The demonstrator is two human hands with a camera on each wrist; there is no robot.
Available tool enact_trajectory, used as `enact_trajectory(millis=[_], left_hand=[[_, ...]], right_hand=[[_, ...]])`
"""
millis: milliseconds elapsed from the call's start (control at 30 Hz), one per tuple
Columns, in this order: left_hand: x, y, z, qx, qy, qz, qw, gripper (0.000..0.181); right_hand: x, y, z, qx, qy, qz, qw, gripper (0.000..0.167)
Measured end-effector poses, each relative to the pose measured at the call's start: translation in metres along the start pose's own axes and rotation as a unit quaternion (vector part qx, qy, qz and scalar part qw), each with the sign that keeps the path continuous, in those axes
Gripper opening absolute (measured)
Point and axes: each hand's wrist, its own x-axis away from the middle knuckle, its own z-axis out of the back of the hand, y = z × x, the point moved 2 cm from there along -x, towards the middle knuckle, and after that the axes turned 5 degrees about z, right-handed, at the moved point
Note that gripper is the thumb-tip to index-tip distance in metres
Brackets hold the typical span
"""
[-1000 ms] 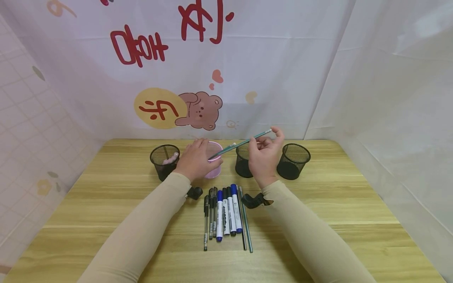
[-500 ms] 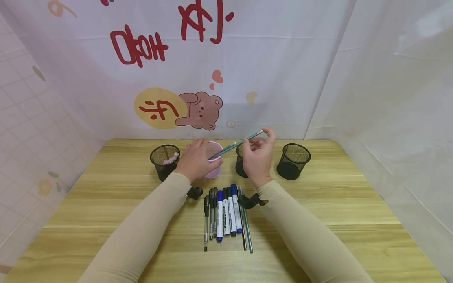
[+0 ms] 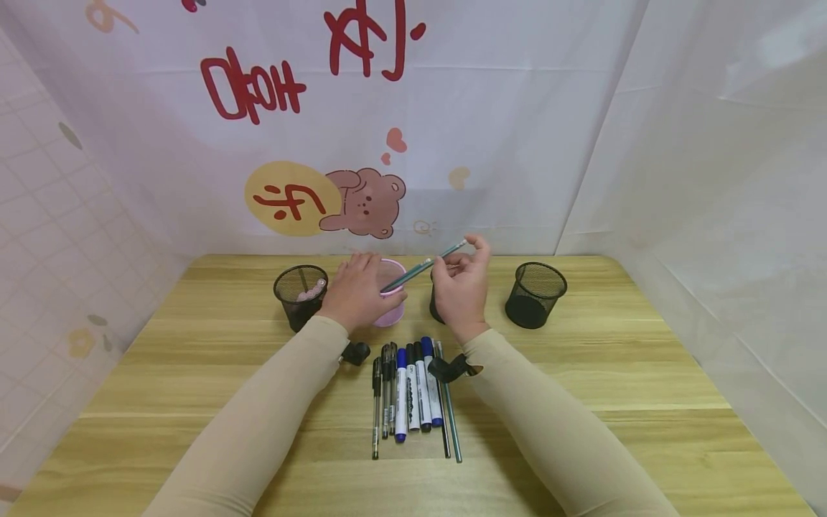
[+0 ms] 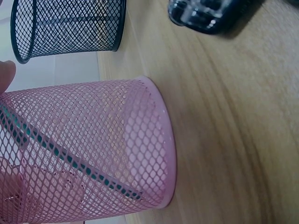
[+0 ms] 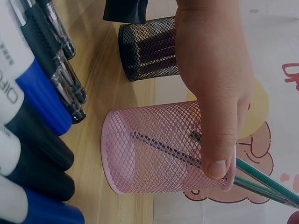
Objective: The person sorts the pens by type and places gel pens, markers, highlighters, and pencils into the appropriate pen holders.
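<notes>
Worktop still has loose pens, markers, pencils, left hand gripping pink cup, one pencil in, right hand pinching pencil two.

Right hand, bare: shifted leftward, closer to the pink mesh cylindrical cup. Slim green pencil with white end, pinched in its fingers: moved down and left with it; shorter length now showing past the second green pencil leaning in that cup. Black mesh round cup behind the hand: more covered than a second ago. Black wrist-worn camera: carried left, now overlapping the green pencil lying on the table.
</notes>
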Motion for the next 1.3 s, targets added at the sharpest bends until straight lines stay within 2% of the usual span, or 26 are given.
enact_trajectory(millis=[400,700,1300], left_hand=[[0.0,0.0,0.0,-0.001,-0.002,-0.001,1.0,0.098],[-0.001,0.0,0.0,0.002,-0.007,0.006,1.0,0.099],[0.001,0.0,0.001,0.007,-0.002,0.004,1.0,0.099]], right_hand=[[0.002,0.003,-0.008,0.019,-0.027,-0.015,0.9994,0.057],[0.005,0.002,-0.01,0.027,-0.045,-0.026,0.9983,0.05],[0.009,0.003,-0.012,0.046,-0.065,-0.047,0.9957,0.047]])
